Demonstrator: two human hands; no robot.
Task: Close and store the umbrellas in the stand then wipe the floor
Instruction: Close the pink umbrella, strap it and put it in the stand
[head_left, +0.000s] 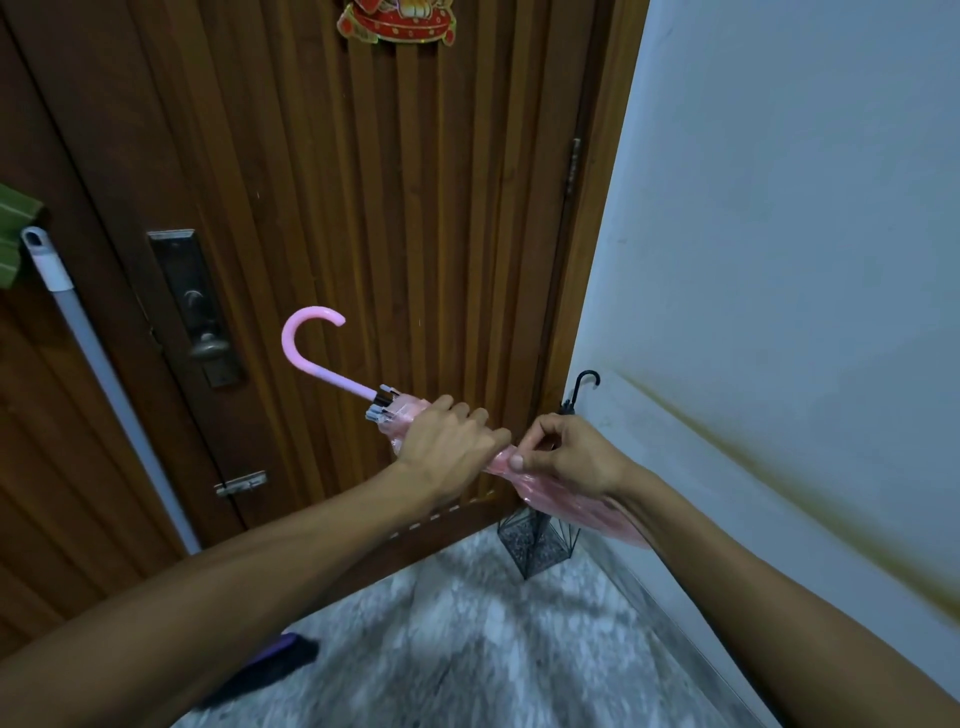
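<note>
Pink umbrella: a closed, translucent pink plastic umbrella with a curved pink crook handle (311, 340), held slantwise in front of the door, handle up and to the left, canopy running down to the right under my right forearm.
My left hand (449, 449): fingers curled tight round the gathered pink canopy just below the black runner.
My right hand (566, 457): touching the left hand's far side; thumb and forefinger pinch a fold or strap of the canopy, I cannot tell which; other fingers bent.
Umbrella stand: a black wire stand with a fine mesh base (535, 543), on the floor in the far corner between door and wall, below my hands.
Black umbrella: a slim black hooked handle (584, 382) standing up from the stand against the wall; the rest is hidden behind my right hand.
Floor: grey-white mottled marble (467, 623), blurred.
Mop pole: a pale grey pole with a white cap (78, 322), leaning on the door frame at left.
Door: dark brown ribbed wood (363, 208), metal lock plate and knob (200, 317) at left, red paper ornament (397, 21) at top.
Near left: a dark purple-black object (270, 665) on the floor, too blurred to identify.
</note>
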